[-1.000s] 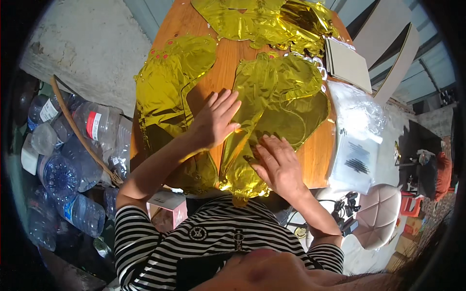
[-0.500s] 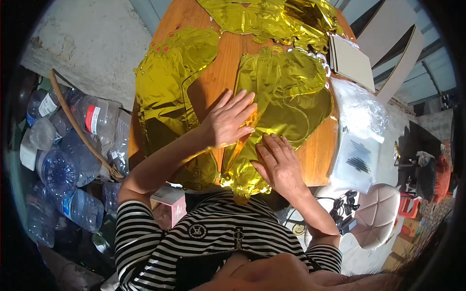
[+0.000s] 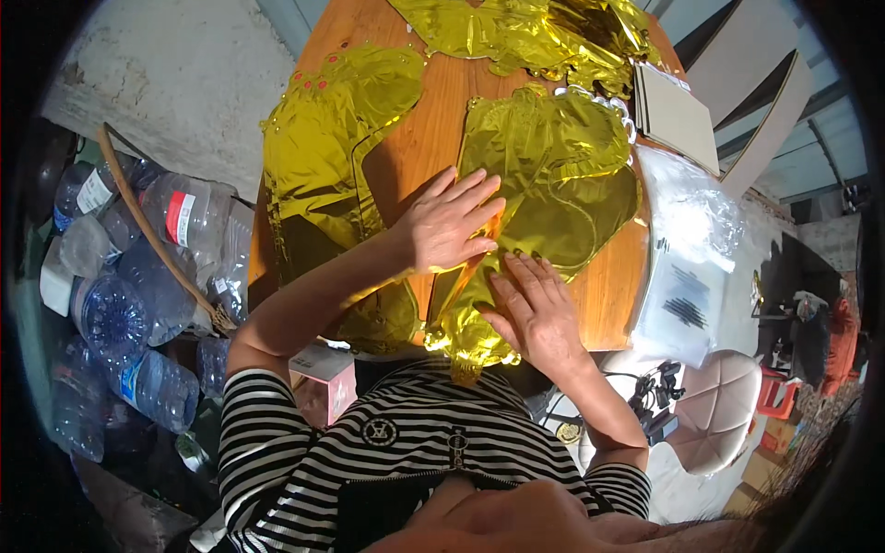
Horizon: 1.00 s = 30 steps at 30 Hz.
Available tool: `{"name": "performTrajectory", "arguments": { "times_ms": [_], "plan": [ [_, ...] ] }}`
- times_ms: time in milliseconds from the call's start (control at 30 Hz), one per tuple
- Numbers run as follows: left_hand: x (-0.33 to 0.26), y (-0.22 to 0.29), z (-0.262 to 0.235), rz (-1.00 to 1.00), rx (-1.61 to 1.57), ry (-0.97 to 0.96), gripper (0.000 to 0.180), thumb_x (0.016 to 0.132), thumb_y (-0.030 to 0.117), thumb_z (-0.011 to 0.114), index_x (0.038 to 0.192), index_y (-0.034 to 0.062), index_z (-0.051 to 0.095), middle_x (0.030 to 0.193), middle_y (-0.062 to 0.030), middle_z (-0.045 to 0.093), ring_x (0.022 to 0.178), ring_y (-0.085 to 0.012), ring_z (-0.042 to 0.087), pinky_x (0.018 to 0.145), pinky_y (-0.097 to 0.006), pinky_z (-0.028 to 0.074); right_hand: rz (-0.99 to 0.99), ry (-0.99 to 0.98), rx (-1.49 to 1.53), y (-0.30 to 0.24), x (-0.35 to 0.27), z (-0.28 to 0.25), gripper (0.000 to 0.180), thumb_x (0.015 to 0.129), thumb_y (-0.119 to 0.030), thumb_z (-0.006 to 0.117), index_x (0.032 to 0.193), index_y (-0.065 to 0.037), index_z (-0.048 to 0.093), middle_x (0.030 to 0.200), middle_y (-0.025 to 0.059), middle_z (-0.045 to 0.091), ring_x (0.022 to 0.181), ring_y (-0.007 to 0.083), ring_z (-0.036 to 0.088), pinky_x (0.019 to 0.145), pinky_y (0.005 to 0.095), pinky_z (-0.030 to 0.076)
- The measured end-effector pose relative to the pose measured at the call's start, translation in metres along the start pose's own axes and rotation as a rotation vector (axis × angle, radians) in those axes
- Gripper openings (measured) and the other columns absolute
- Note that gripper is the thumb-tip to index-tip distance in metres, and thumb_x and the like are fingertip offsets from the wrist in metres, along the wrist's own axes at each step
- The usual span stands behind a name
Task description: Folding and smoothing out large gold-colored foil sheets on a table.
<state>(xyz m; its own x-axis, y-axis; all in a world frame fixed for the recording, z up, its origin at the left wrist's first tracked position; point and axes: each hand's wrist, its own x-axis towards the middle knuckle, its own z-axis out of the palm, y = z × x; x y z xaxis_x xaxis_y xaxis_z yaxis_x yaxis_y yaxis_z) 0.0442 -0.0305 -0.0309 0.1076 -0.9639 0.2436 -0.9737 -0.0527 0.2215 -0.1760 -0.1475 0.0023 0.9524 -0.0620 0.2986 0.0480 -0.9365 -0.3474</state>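
Note:
A gold foil balloon, flat and uninflated, lies in front of me on the wooden table. My left hand rests palm down on its left part, fingers stretched out and apart. Lower and to the right, my right hand lies flat on the foil near its narrow crinkled end. Neither hand grips anything. On the left is a second flat gold foil balloon with small red spots near its top; my left forearm passes over its lower part.
More crumpled gold foil covers the table's far end. Grey boards and clear plastic bags sit along the right side. Empty plastic bottles are piled at left. A pink box and a pale padded chair stand near the table.
My left hand has slid slightly right across the foil, and its fingers still lie flat. The right hand stays almost in place. The whole view has shifted a little.

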Motion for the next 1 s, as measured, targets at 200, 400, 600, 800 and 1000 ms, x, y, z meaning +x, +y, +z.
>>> {"name": "performTrajectory", "arguments": {
  "times_ms": [200,400,600,800,1000],
  "plan": [
    [0.002,-0.002,0.000,0.066,0.098,0.068,0.055,0.094,0.047,0.064,0.134,0.0093,0.061,0.148,-0.0135,0.051,0.140,-0.0291,0.045,0.119,-0.054,0.026,-0.319,-0.064,0.125,-0.022,0.011,0.009,0.049,0.083,-0.033,0.077,0.122,-0.005,0.068,0.132,0.0138,0.062,0.129,0.0317,0.056,0.115,0.0484,0.040],
    [0.011,-0.007,-0.006,0.083,0.098,-0.012,0.054,0.095,0.042,0.064,0.137,0.0083,0.058,0.152,-0.0154,0.047,0.143,-0.0306,0.041,0.120,-0.054,0.025,-0.347,-0.094,0.102,-0.022,0.009,0.021,0.042,0.083,-0.032,0.076,0.113,-0.002,0.070,0.128,0.0148,0.065,0.125,0.0320,0.059,0.114,0.0492,0.041],
    [0.033,-0.031,0.002,0.100,0.068,0.072,0.058,0.101,0.046,0.053,0.141,0.0041,0.053,0.158,-0.0168,0.038,0.150,-0.0304,0.030,0.125,-0.047,0.020,-0.348,-0.100,0.098,-0.022,0.012,0.020,0.043,0.082,-0.031,0.077,0.112,-0.001,0.070,0.129,0.0157,0.064,0.125,0.0325,0.059,0.114,0.0494,0.041],
    [0.042,-0.041,0.017,0.095,0.091,0.006,0.064,0.103,0.049,0.046,0.148,0.0026,0.046,0.162,-0.0168,0.032,0.152,-0.0313,0.026,0.126,-0.043,0.019,-0.346,-0.113,0.086,-0.025,0.008,0.018,0.045,0.083,-0.032,0.076,0.115,-0.001,0.070,0.130,0.0160,0.063,0.126,0.0328,0.058,0.114,0.0485,0.041],
    [0.039,-0.035,0.012,0.093,-0.030,-0.012,0.066,0.103,0.048,0.050,0.150,0.0022,0.043,0.162,-0.0191,0.031,0.152,-0.0343,0.025,0.125,-0.047,0.019,-0.327,-0.100,0.101,-0.028,0.001,0.018,0.045,0.084,-0.033,0.075,0.112,0.002,0.070,0.126,0.0173,0.065,0.124,0.0343,0.059,0.112,0.0482,0.043]
  ]
}}
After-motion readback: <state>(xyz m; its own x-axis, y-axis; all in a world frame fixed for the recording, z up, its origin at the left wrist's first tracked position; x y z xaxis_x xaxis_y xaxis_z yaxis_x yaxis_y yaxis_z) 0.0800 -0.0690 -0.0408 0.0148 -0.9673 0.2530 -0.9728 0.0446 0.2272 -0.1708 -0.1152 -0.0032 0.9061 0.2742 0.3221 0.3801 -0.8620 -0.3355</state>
